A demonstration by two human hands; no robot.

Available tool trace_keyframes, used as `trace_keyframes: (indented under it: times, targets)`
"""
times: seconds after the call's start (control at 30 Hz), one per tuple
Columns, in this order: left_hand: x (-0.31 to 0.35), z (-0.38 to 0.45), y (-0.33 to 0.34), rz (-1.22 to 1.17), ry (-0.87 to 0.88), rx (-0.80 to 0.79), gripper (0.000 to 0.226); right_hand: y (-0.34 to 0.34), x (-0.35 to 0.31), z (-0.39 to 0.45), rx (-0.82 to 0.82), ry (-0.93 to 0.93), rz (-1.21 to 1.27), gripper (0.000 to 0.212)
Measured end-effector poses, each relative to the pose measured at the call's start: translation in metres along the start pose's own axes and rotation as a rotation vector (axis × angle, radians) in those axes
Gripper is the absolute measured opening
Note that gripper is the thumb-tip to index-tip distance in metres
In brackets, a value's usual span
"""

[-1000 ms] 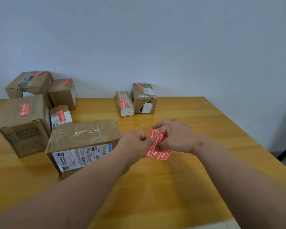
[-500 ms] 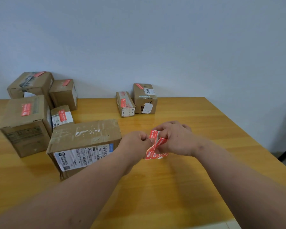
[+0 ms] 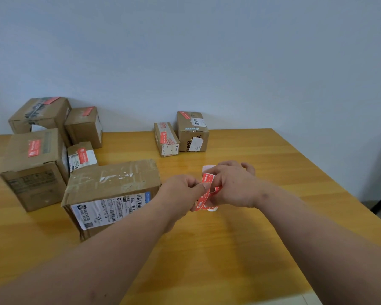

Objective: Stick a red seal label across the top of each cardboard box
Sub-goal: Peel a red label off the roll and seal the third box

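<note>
Head view. Landmark: the large box (image 3: 112, 190) lying near the middle of the wooden table (image 3: 240, 249), shipping label on its near side, top bare of any red seal.

Just right of the large box, both hands meet above the tabletop. Left hand (image 3: 180, 190) — fingers curled, thumb and forefinger pinching the edge of a red seal label (image 3: 207, 180). Right hand (image 3: 233, 188) — fingers curled round the label sheet (image 3: 204, 200), which bends and hangs below the hands; a white backing corner shows above the knuckles.

Behind and left of the large box: a tall box (image 3: 33, 166) with a red seal on top, a small box (image 3: 82, 156) with a red seal touching its right side. Farther back, against the wall, two more sealed boxes (image 3: 40, 115) (image 3: 84, 126) side by side.

Behind and right of the large box, near the table's far edge: a flat narrow box (image 3: 166, 138) and a taller one marked "BAHA" (image 3: 193, 130), touching, each with a red seal.
</note>
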State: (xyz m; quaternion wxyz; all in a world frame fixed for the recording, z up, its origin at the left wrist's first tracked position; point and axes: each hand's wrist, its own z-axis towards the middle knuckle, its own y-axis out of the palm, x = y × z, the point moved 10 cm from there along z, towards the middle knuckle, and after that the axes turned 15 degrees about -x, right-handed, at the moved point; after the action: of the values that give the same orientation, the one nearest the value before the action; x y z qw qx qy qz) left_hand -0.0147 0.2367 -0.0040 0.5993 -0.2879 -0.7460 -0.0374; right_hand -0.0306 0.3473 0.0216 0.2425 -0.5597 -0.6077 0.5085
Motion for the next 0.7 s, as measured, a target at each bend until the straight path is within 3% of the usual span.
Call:
trace_keyframes:
  times: [0.23, 0.7]
  targets:
    - [0.003, -0.001, 0.0, 0.125, -0.01, 0.006, 0.013, 0.0, 0.001, -0.002, 0.021, -0.001, 0.0, 0.013]
    - [-0.009, 0.003, 0.003, -0.005, -0.053, -0.007, 0.016, -0.003, -0.002, -0.004, 0.027, 0.002, -0.066, 0.015]
